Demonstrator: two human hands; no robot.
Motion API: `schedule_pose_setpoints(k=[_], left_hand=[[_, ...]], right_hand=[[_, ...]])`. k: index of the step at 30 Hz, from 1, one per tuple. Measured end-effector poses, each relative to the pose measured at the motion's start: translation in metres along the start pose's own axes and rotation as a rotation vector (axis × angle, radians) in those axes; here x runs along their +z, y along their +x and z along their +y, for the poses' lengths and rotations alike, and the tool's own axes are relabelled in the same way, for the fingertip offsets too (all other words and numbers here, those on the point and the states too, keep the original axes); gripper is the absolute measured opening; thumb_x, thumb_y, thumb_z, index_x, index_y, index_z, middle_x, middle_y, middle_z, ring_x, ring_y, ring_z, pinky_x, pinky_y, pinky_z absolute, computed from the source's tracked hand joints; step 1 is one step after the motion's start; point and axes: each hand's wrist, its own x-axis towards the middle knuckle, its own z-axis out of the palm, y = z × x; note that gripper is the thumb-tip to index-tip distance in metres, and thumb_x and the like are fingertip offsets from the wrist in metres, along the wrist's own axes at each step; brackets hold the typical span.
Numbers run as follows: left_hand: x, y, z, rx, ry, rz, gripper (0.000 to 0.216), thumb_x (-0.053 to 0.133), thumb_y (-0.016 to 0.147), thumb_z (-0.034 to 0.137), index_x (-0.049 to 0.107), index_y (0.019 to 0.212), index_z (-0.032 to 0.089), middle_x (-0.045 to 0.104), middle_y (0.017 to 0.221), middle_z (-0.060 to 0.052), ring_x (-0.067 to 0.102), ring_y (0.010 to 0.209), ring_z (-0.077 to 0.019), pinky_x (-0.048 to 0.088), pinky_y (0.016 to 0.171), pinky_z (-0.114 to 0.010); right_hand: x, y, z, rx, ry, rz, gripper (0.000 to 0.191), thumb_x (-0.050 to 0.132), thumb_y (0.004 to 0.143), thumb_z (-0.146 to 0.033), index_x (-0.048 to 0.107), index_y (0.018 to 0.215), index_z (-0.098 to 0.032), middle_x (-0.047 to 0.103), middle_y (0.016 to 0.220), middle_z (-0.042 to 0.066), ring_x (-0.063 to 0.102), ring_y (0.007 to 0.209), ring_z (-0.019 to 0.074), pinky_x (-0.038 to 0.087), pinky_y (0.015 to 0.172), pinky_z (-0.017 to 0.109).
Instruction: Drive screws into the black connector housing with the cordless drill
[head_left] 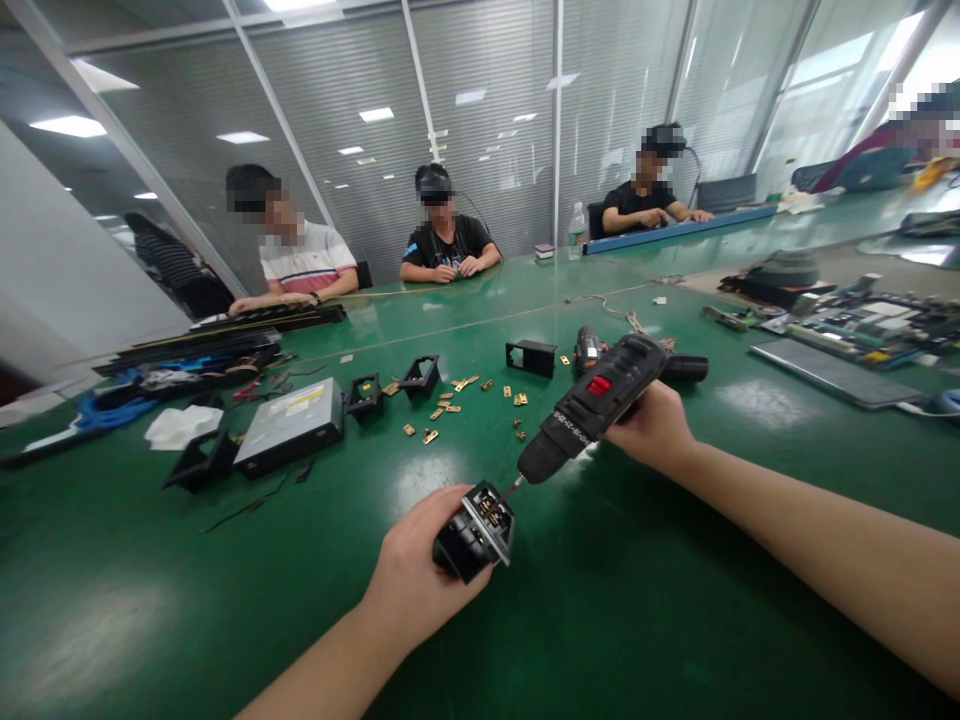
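My left hand (420,555) is closed around a black connector housing (469,540), tilted above the green table (600,610), with brass-coloured contacts showing in its open face. My right hand (652,430) grips a black cordless drill (596,395) with a red switch. The drill's bit points down and left at the housing's open face; whether its tip touches a screw inside cannot be made out. Beyond the hands lie several small brass plates (442,408) and black rectangular frames, one (531,357) near the drill.
A silver disc drive (292,425) and black frame (199,460) lie at left, near blue cables (120,410). A second drill (589,350) rests behind mine. Circuit boards (877,320) and a flat grey device (832,373) are at right. Several people sit across the table, near a bottle (577,230).
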Motion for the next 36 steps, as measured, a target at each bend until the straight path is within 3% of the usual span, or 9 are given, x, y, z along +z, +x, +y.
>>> schedule_pose_setpoints(k=[10,19,26,36], left_hand=[[-0.001,-0.0011,-0.0017,-0.01,-0.001,-0.029,0.054,0.078,0.07,0.02,0.063,0.121,0.016,0.075,0.113,-0.013,0.075,0.101,-0.0268,0.062,0.092,-0.039],[-0.0022,0.0056,-0.0002,-0.142,-0.015,-0.031,0.037,0.082,0.072,0.032,0.066,0.102,0.018,0.075,0.091,-0.007,0.074,0.077,-0.0226,0.063,0.071,-0.035],[-0.002,0.0028,-0.0014,-0.147,-0.019,-0.056,0.039,0.081,0.075,0.034,0.066,0.107,0.018,0.075,0.097,-0.008,0.074,0.082,-0.0238,0.063,0.073,-0.036],[-0.002,0.0053,0.0003,-0.151,-0.027,-0.042,0.035,0.081,0.074,0.031,0.066,0.103,0.018,0.074,0.091,-0.006,0.072,0.075,-0.0213,0.061,0.068,-0.034]], right_hand=[[0.002,-0.0013,0.0017,0.056,0.029,-0.032,0.034,0.079,0.069,-0.043,0.064,0.088,-0.02,0.071,0.089,0.01,0.068,0.077,0.0283,0.056,0.068,0.041],[0.002,0.0005,-0.0001,0.036,-0.043,-0.014,0.029,0.075,0.07,-0.039,0.061,0.087,-0.021,0.071,0.085,0.007,0.068,0.077,0.0277,0.055,0.068,0.04],[-0.0006,0.0028,-0.0011,0.072,-0.051,-0.055,0.034,0.078,0.067,-0.046,0.06,0.084,-0.022,0.071,0.082,0.007,0.068,0.075,0.0273,0.055,0.068,0.04],[-0.0038,0.0076,-0.0031,0.075,-0.077,-0.088,0.031,0.077,0.069,-0.046,0.058,0.078,-0.022,0.069,0.076,0.005,0.065,0.067,0.0238,0.052,0.063,0.036]])
